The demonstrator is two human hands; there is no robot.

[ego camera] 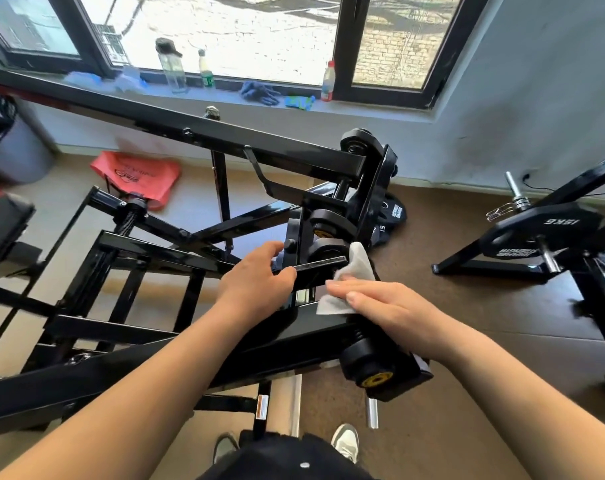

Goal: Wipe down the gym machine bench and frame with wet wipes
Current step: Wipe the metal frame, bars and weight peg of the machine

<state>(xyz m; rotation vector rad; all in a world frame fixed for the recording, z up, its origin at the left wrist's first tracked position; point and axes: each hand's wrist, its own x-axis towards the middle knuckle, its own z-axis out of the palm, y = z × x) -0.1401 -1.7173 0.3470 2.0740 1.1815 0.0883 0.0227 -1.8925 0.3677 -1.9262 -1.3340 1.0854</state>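
at the right end of the black steel gym machine frame (148,372), by its pivot, a crumpled white wet wipe (358,268) lies against the metal. the right hand (384,308) presses it with straight fingers. the left hand (256,282) curls round a thin flat black bar (323,264) just beside. a black round weight plate (540,233) stands well apart, rightward.

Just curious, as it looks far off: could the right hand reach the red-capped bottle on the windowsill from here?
Probably not. The right hand lies flat on the wet wipe at the machine frame, whose black bars stand between the person and the red-capped bottle on the windowsill.
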